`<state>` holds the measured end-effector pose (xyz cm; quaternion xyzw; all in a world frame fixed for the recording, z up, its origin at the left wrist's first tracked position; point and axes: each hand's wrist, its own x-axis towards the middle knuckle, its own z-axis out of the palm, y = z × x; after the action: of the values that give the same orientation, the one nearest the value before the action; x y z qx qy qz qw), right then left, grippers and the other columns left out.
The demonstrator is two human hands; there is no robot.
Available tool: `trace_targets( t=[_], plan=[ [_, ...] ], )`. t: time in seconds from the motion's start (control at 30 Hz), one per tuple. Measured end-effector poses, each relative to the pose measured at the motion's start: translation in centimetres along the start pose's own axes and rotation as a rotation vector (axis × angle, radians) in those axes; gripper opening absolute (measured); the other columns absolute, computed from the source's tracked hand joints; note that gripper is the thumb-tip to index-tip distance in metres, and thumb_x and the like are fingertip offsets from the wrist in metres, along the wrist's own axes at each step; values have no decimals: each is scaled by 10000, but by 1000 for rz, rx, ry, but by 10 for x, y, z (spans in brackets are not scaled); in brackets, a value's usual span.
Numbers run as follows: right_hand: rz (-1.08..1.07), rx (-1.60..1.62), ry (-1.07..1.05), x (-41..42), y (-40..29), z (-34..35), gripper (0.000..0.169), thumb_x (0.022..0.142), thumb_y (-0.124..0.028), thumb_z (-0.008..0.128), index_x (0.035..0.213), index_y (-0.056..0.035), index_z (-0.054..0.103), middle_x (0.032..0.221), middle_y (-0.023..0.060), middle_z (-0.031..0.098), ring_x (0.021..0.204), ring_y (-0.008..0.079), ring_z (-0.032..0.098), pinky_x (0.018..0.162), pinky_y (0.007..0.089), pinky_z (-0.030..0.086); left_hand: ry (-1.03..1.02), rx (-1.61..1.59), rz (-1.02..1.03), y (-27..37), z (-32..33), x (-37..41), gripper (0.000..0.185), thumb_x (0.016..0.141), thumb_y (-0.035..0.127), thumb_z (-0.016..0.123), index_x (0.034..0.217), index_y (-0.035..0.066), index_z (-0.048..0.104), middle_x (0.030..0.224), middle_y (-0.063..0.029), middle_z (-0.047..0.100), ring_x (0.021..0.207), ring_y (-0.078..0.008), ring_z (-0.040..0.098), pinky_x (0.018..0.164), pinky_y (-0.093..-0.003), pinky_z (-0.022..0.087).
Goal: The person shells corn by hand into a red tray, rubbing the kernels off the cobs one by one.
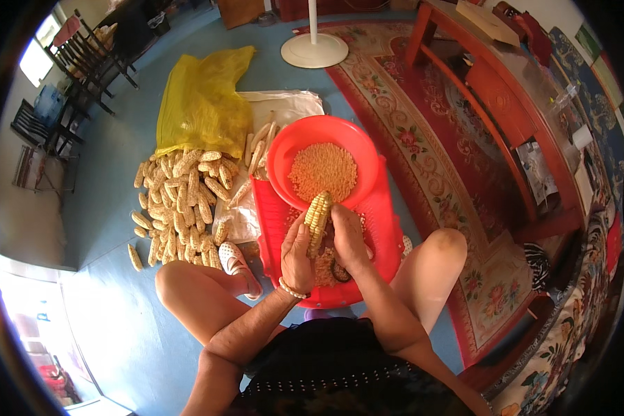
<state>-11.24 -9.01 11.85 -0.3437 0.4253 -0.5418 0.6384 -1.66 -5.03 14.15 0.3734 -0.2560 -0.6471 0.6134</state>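
My left hand (297, 256) grips a dried corn cob (318, 221) with its yellow kernels on, tilted upward over a red plastic tray (387, 229). Against the cob's right side is my right hand (349, 234), its fingers curled; whether it pinches the cob or some small tool I cannot make out. Just beyond the cob sits a red plastic basin (361, 132) holding a heap of loose corn kernels (322, 169). More loose kernels (326, 273) lie in the tray beneath my hands, beside a dark ring-shaped thing (340, 273), partly hidden by my right wrist.
On my left a large pile of corn cobs (179, 208) spills from a yellow woven sack (203, 104). Several stripped cobs (260, 145) lie on a white sheet (286, 104). A white stand base (314, 50), patterned carpet (411, 135) and wooden table (499, 99) lie ahead and right.
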Motion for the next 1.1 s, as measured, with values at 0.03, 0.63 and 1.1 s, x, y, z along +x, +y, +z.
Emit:
trace_targets(
  t=[0.03, 0.63, 1.1],
  plan=[
    [193, 176, -12, 1, -3, -2, 294, 945, -289, 424, 815, -51, 538, 703, -14, 533, 577, 67, 464, 513, 219, 389, 39, 34, -11, -2, 0, 0, 411, 939, 234, 367, 1269, -7, 412, 1014, -59, 558, 798, -116, 509, 678, -245, 408],
    [277, 225, 73, 19, 9, -16, 236, 880, -215, 373, 850, -44, 534, 670, 16, 499, 531, 91, 457, 452, 219, 370, 143, 215, -62, -24, -16, 13, 387, 947, 240, 370, 1242, 3, 444, 928, -40, 557, 717, -101, 497, 609, -230, 417],
    [131, -370, 20, 60, 7, -16, 580, 868, -587, 386, 764, -27, 489, 645, 38, 500, 615, 139, 517, 575, 269, 436, 247, 43, -63, -14, -27, 20, 383, 921, 93, 424, 1287, -17, 390, 1193, -72, 508, 1089, -136, 478, 906, -257, 393]
  ],
)
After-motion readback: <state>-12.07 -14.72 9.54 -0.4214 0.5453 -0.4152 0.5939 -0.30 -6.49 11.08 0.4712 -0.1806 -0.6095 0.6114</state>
